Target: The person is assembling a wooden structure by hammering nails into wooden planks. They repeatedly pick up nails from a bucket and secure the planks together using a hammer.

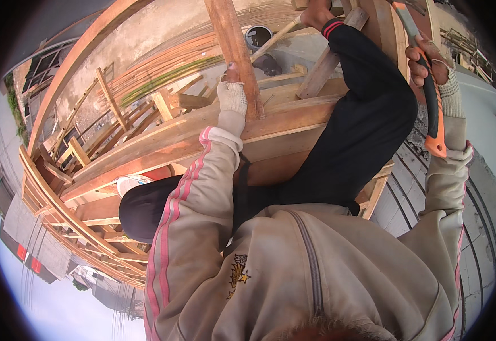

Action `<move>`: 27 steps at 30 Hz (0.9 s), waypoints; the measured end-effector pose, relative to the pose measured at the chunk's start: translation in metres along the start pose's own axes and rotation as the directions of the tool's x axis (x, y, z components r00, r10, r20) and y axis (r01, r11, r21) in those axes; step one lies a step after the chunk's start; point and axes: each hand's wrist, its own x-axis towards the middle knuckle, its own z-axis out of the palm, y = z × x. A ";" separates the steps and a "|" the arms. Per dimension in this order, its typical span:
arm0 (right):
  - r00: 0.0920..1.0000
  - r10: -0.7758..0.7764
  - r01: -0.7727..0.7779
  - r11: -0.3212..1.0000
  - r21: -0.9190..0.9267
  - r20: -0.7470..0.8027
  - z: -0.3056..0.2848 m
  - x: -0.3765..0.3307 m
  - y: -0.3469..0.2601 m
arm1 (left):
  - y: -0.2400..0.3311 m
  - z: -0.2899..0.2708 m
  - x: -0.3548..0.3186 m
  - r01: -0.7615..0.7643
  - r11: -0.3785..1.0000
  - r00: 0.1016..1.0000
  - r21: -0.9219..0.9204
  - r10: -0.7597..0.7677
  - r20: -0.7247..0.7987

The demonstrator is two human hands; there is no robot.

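Observation:
My left hand (232, 91), in a knitted glove with a bare thumb showing, grips the lower part of a brown wooden post (225, 28). The post meets a long wooden beam (293, 116) just below that hand. At the upper right my right hand (430, 62) is wrapped round the black-and-orange handle of what looks like a hammer (434, 122). Its grey shaft runs up past my fingers, and its head is cut off by the top edge. The orange butt end, with a small hole, points down toward my sleeve.
My black-trousered legs (373, 113) straddle the timber frame. A short plank (330, 65) leans near my bare foot (316, 14). Below lie long bamboo strips (174, 79) and a dark bucket (258, 37). A curved wooden rim (66, 219) is at left; grey blocks with dark rods (430, 193) are at right.

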 end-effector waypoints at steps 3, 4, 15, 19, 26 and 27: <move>0.987 -0.160 0.160 0.982 0.100 -0.012 0.021 0.000 -0.003 | -0.001 -0.005 0.000 0.030 1.000 1.000 0.000 -0.030 0.008; 0.963 -0.191 0.199 0.980 0.022 -0.191 0.041 0.001 0.026 | -0.002 -0.007 0.000 0.044 0.999 0.998 -0.023 -0.043 0.046; 0.997 0.029 -0.017 0.986 -0.167 0.067 -0.007 0.007 -0.003 | -0.004 -0.009 0.006 0.009 1.000 1.000 0.021 -0.010 0.022; 0.931 -0.279 0.265 0.960 -0.091 -0.233 0.032 0.013 0.011 | -0.007 -0.010 0.006 0.052 0.992 0.999 0.111 -0.051 -0.013; 0.934 0.355 -0.356 0.911 -0.209 -0.047 0.139 -0.027 0.169 | -0.003 -0.008 0.002 0.005 1.000 1.000 0.030 -0.006 0.023; 0.955 0.295 -0.294 0.943 -0.155 -0.015 0.132 -0.029 0.155 | -0.002 -0.008 0.003 -0.001 1.000 1.000 0.014 0.000 0.027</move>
